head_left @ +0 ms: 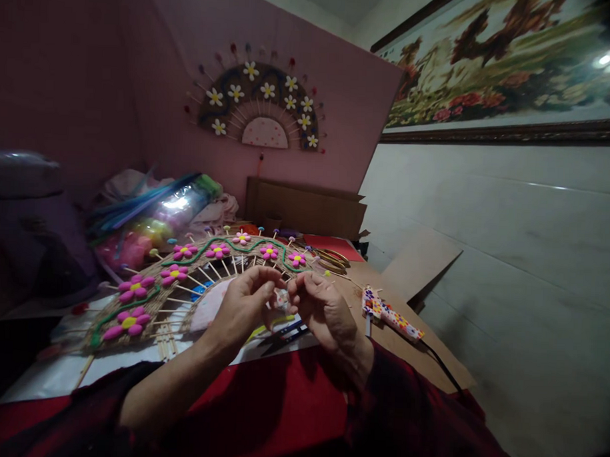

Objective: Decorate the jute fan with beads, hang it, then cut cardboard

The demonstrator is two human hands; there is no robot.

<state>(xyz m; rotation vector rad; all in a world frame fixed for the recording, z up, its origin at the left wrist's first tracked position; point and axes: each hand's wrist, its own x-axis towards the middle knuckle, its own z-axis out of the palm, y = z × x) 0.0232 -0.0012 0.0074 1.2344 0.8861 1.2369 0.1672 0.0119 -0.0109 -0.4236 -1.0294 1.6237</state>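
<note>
Both hands meet just below the middle of the view, over the near edge of the table. The left hand [245, 300] and the right hand [322, 306] pinch a small pale piece [281, 298] between their fingertips — a narrow pinch from both sides, the piece almost hidden by the fingers. It looks tiny, light and probably soft, so it should crush or slip easily; best held lightly at its edges with the fingertips.

At 10 o'clock from the hands lies a woven fan [183, 284] with pink flowers and thin sticks — stiff but fragile at the spokes. At 3 o'clock rests a patterned glue gun [392, 316] with its cord. No brand, label or writing can be read anywhere.
</note>
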